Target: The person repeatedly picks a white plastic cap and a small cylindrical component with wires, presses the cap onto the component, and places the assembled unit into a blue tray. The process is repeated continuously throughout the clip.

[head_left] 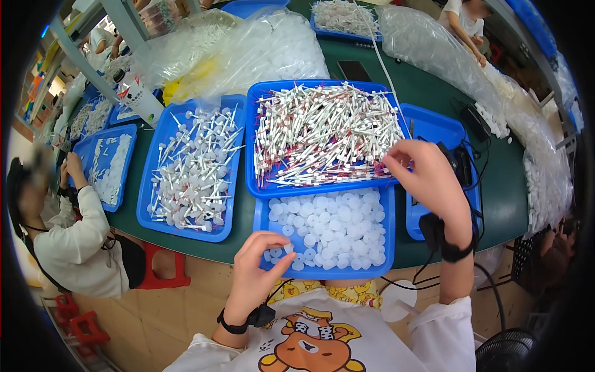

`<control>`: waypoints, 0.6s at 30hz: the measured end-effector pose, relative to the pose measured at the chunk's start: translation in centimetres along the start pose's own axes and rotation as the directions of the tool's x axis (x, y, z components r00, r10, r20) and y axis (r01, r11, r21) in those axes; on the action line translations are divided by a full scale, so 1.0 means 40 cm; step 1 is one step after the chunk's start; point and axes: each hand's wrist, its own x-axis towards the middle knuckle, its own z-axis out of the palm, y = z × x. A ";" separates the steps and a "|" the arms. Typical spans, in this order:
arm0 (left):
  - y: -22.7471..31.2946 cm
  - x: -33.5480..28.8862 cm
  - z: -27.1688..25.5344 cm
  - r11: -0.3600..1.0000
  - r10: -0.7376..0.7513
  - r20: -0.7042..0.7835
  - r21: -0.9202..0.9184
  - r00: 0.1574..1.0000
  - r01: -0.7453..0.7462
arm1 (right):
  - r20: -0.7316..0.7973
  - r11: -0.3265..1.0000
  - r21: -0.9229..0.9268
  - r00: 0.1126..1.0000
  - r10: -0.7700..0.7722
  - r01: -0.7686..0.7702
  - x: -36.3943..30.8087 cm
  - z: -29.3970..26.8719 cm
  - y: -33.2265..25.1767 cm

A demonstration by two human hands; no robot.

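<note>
My left hand (259, 265) pinches a small translucent white disc (288, 248) between thumb and forefinger, over the near left corner of a blue tray (263, 217) of such discs. At the right edge of a second blue tray (250, 167), heaped with thin white sticks (328, 130) with red ends, is my right hand (431, 177). Its fingers are closed at the tips near the sticks. What they hold, if anything, is too small to make out. The stick tray's near edge overlaps the disc tray's far edge.
Left of these, a blue tray (144, 204) holds sticks with discs on them. A blue tray (443, 127) with black devices and cables stands at right. Clear bags (279, 53), a phone (354, 70) and a white bottle (139, 99) lie farther back. A co-worker (80, 235) sits at left.
</note>
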 end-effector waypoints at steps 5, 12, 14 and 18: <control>0.005 0.009 0.013 0.998 -0.001 0.062 -0.061 0.998 0.005 | 0.083 0.985 -0.043 0.982 0.168 -0.165 0.092 0.077 0.055; 0.013 0.011 0.047 0.970 0.001 0.145 -0.239 0.989 0.034 | -0.031 0.962 0.239 0.989 0.147 -0.135 0.071 0.076 0.079; 0.013 0.011 0.055 0.938 0.005 0.140 -0.343 0.990 0.043 | -0.114 0.908 0.411 0.984 0.136 -0.078 0.030 0.064 0.040; 0.033 0.011 0.064 0.756 -0.059 0.195 -0.631 0.979 0.171 | -0.118 0.647 0.761 0.991 0.064 0.049 -0.127 0.043 -0.096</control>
